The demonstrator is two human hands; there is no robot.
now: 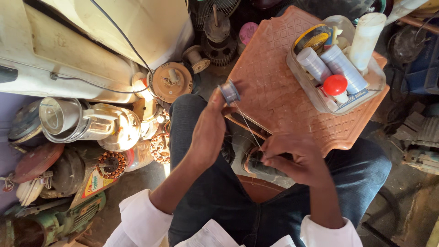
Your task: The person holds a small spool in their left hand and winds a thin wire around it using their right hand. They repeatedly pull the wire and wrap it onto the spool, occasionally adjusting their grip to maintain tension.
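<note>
Above the lap, the left hand (pixel 208 132) pinches one small grey wire spool (pixel 229 92); the right hand (pixel 292 158) pinches its thin wire (pixel 250 129) beside one orange plastic stool (pixel 274 91)

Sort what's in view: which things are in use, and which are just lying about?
In use: left hand holding a small wire spool; right hand pinching the thin wire.

Lying about: clear tub on orange stool, metal jars, green motor.

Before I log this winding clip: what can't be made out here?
Head view only:
- Right hand: what its fingertips pinch is hidden by its own knuckles.
- Thread from the small spool in the left hand: too thin to tell its material.
- Clear tub: lower contents hidden behind the rolls.
- Green motor: cut off by the frame's edge.
</note>
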